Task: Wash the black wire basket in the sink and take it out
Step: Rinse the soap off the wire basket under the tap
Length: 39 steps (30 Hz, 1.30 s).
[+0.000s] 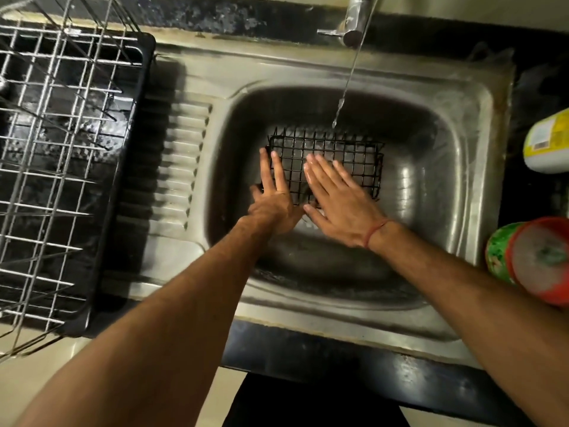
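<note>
At nine o'clock a chrome dish rack (58, 143) stands in a black drip tray (144, 97) on the surface beside the ribbed drainboard. In the middle, the black wire basket (345, 149) lies in the basin of the steel sink (462, 124), toward the basin's twelve o'clock half, and the stream from the tap (354, 23) falls just at its far rim. The left hand (272, 195) lies with straight, spread fingers against the basket's nine o'clock edge; whether the thumb hooks under the wire cannot be told. The right hand (337, 200), wet and with a red thread at the wrist, rests flat and wide on the mesh, gripping nothing. At three o'clock a yellow bottle (546, 143) and a green tub with a red lid (529, 257) sit on the dark surface. This looks like the washing step, palms rubbing the wires under running water, with the lift-out not yet begun. The next move likely calls for curling fingers round the rim, tipping the basket to shed water, and raising it clear of the sink wall.
</note>
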Motion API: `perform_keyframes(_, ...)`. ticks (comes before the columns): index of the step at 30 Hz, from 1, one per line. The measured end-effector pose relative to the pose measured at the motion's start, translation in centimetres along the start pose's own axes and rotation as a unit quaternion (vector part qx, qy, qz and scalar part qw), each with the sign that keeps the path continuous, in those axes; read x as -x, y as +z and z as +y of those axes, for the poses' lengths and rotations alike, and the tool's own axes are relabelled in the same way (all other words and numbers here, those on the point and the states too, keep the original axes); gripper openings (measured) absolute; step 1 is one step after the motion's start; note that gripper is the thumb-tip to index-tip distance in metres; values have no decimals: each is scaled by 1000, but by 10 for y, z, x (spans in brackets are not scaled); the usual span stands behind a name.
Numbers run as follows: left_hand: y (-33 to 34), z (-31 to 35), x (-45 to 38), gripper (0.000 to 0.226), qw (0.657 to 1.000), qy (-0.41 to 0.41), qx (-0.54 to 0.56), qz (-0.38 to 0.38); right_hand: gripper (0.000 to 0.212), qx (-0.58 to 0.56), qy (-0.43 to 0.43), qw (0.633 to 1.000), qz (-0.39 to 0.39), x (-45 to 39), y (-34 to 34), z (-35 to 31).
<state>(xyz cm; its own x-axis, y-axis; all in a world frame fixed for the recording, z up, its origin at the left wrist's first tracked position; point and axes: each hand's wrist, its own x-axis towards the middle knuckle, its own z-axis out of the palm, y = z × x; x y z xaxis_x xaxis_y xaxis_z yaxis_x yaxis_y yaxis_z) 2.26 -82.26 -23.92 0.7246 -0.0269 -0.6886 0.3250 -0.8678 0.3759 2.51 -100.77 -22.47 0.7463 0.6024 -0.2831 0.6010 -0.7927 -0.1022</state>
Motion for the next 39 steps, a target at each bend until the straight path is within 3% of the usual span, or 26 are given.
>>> perform_keyframes(3,1,0,2,136,1000,4,9,8,82,-3,10,1000,-15,23,0,24)
perform_keyframes(7,0,1,2,136,1000,4,11,8,87,-39,160,986,13,13,-4,36)
perform_keyframes(12,-1,1,0,135,1000,-11,4,2,82,2,-32,999,0,-6,-3,2)
perform_keyframes(15,-1,1,3,137,1000,-9,13,1,82,26,-82,996,-30,24,0,21)
perform_keyframes(17,-2,4,5,137,1000,0,13,2,75,17,-50,998,-26,37,1,40)
perform_keyframes(20,-3,6,5,136,1000,-8,18,3,75,-24,112,993,15,15,-8,51)
perform_keyframes(21,-2,5,4,137,1000,-13,16,1,75,-35,124,991,29,2,-10,45)
perform_keyframes(25,-5,7,5,128,1000,-13,-9,-11,69,-33,-27,999,13,-18,-10,3)
perform_keyframes(27,-5,7,5,126,1000,-15,-3,-18,66,-41,-59,997,-4,0,-4,-1)
perform_keyframes(31,-4,6,5,136,1000,-23,13,-11,58,-87,2,995,52,23,-5,32)
perform_keyframes(34,-6,10,6,134,1000,-25,8,-11,52,-64,58,992,92,0,-9,20)
perform_keyframes(37,-7,11,7,130,999,-34,1,-9,58,-17,93,994,61,-10,-8,-3)
perform_keyframes(39,-5,10,5,132,999,-29,3,-15,58,-11,71,996,59,3,-5,5)
